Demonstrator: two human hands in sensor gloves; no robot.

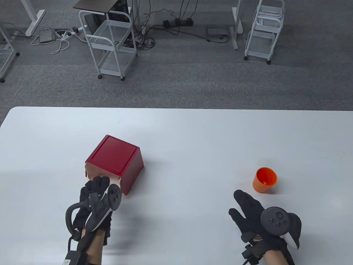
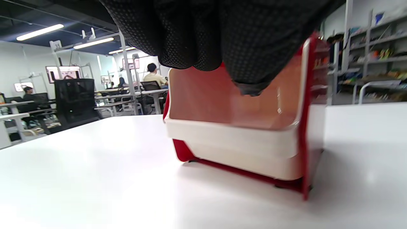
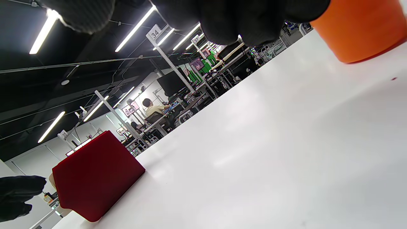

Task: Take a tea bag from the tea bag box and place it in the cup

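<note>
Tea bag box [image 1: 115, 160]: red with a cream inner tray, standing on the white table [image 1: 193, 132] left of centre, its open front facing the person.
Left hand [image 1: 95, 198]: at the box's open front, gloved fingers [image 2: 203, 38] reaching into the opening; whether they grip anything cannot be told.
Right hand [image 1: 252, 214]: fingers spread, holding nothing, just beside the cup.
Cup [image 1: 264, 180]: orange, upright, well apart from the box, on the right.
Tea bag: not visible.

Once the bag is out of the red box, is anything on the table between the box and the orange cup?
Nothing visible. In the table view, bare white table lies between the tea bag box and the cup. The right hand sits nearer the person than that line.
</note>
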